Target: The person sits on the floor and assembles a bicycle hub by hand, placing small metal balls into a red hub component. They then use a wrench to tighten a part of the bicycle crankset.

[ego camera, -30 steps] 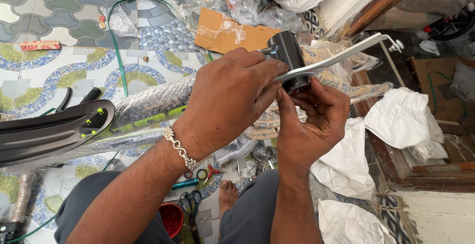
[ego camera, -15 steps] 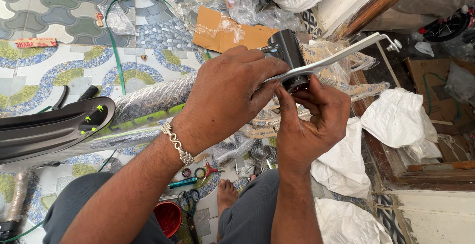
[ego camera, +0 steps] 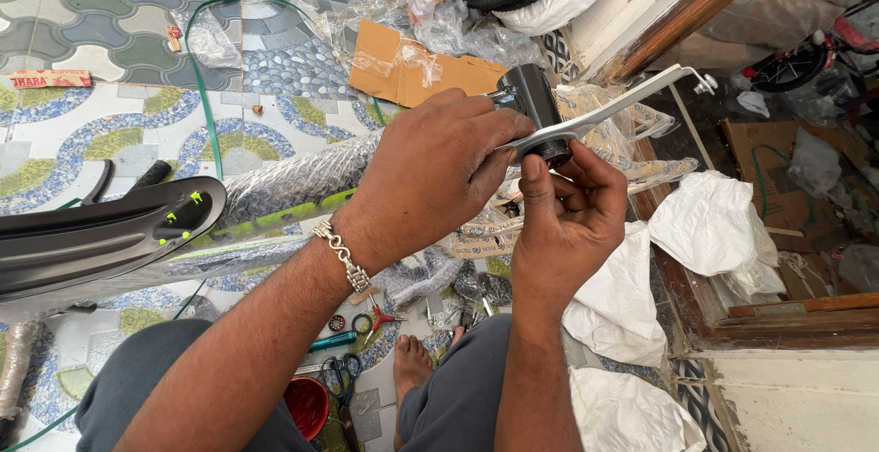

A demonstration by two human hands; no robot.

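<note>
My left hand (ego camera: 430, 173), with a silver chain bracelet on its wrist, is closed over a dark cylindrical part (ego camera: 533, 104) and the near end of a flat white metal bracket (ego camera: 632, 99). The bracket slants up to the right and ends in a small bolt. Under the cylinder, my right hand (ego camera: 568, 223) pinches its lower end with thumb and fingertips. What the right fingertips pinch is hidden.
A black fender with green marks (ego camera: 101, 237) lies at the left. Bubble-wrapped parts (ego camera: 284, 191), cardboard (ego camera: 412, 72), plastic wrap and white bags (ego camera: 710, 232) surround me. Scissors (ego camera: 343, 374), a red cup (ego camera: 307, 406) and small tools lie by my bare foot (ego camera: 412, 370). A wooden threshold runs along the right.
Both hands stay on the cylinder and bracket. The right fingers have shifted slightly under the cylinder; the view has drifted a little.
</note>
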